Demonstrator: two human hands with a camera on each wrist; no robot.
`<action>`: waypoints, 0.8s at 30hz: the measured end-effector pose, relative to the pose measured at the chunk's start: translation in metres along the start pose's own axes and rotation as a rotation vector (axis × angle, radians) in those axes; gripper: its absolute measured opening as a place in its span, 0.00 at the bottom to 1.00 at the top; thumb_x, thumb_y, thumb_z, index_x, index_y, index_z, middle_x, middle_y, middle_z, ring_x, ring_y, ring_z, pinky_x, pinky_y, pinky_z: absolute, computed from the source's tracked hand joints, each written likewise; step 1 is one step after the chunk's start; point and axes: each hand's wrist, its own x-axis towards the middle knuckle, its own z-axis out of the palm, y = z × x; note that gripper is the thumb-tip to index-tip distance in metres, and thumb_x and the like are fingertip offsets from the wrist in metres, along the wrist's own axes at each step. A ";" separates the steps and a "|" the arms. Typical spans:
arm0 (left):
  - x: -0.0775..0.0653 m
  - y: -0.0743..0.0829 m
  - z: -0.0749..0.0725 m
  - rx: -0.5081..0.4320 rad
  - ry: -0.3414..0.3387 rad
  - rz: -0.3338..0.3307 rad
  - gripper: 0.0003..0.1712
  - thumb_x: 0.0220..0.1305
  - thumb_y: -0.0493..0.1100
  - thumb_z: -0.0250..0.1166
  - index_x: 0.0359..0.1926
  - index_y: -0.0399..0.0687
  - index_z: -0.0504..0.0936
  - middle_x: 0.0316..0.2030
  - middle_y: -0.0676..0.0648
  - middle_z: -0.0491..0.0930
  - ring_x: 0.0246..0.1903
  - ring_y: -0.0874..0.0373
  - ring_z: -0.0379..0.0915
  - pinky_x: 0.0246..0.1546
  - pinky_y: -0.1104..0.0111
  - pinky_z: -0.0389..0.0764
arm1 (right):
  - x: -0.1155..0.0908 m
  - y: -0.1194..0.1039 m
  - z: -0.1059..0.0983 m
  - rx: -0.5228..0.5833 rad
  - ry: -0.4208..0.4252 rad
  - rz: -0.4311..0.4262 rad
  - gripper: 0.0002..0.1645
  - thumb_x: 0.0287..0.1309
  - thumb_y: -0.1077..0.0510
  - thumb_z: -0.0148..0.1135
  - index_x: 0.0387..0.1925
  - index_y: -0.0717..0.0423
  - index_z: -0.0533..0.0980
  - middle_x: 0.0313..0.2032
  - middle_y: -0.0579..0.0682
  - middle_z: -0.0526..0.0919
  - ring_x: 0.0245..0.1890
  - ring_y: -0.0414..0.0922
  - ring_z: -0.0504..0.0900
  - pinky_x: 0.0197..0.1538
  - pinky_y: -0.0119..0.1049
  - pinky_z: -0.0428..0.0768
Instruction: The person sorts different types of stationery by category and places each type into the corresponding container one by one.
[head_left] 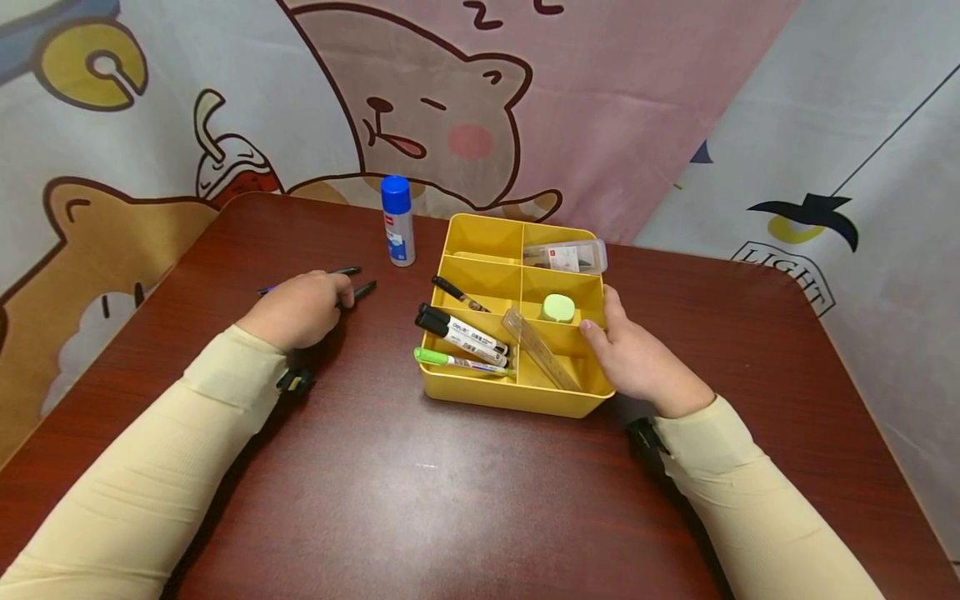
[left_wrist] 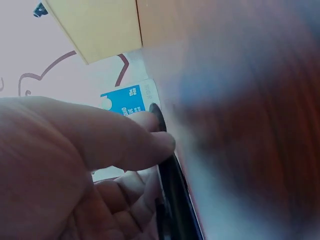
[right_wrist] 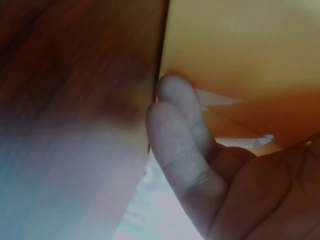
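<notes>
My left hand point(head_left: 298, 310) is low over the left part of the table, thumb and fingertips pinching a black pen point(left_wrist: 176, 192) whose end sticks out past the fingers. Close by lies another dark pen point(head_left: 347, 271), partly covered by the hand. On the right, my right hand point(head_left: 637, 358) grips the side wall of a yellow desk organizer point(head_left: 517, 403), its thumb at the rim and the fingers along the outside. In the organizer's compartments are two black-capped markers point(head_left: 465, 335), a green highlighter point(head_left: 457, 362), a black pen point(head_left: 459, 293), a clear ruler point(head_left: 543, 352) and a pale green block point(head_left: 558, 308).
A glue bottle point(head_left: 399, 225) with a blue cap stands upright left of the organizer, near the back edge. A clear plastic case point(head_left: 566, 257) rests in the organizer's back right compartment. Behind the brown table point(head_left: 450, 508) hangs a cartoon-printed cloth point(head_left: 615, 108).
</notes>
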 end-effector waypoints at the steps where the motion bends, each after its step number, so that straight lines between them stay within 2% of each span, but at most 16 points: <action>1: 0.000 0.000 0.000 -0.001 0.004 0.004 0.15 0.66 0.29 0.54 0.48 0.43 0.82 0.45 0.38 0.82 0.39 0.47 0.76 0.45 0.51 0.79 | 0.000 0.000 0.000 -0.002 0.001 0.001 0.47 0.83 0.41 0.37 0.83 0.56 0.27 0.76 0.73 0.62 0.69 0.67 0.75 0.71 0.66 0.69; 15: -0.004 0.003 0.000 -0.020 0.033 0.034 0.12 0.66 0.31 0.57 0.46 0.45 0.82 0.46 0.38 0.81 0.42 0.47 0.74 0.45 0.51 0.78 | 0.001 0.000 0.001 -0.017 0.007 -0.002 0.47 0.83 0.42 0.37 0.82 0.57 0.26 0.76 0.73 0.61 0.71 0.67 0.73 0.72 0.66 0.68; 24: -0.002 0.006 0.002 -0.030 0.022 0.019 0.13 0.66 0.31 0.56 0.46 0.44 0.83 0.47 0.38 0.80 0.43 0.46 0.74 0.46 0.51 0.78 | 0.001 0.000 0.001 -0.016 0.006 -0.001 0.48 0.83 0.41 0.37 0.83 0.57 0.26 0.77 0.73 0.60 0.71 0.67 0.72 0.72 0.66 0.68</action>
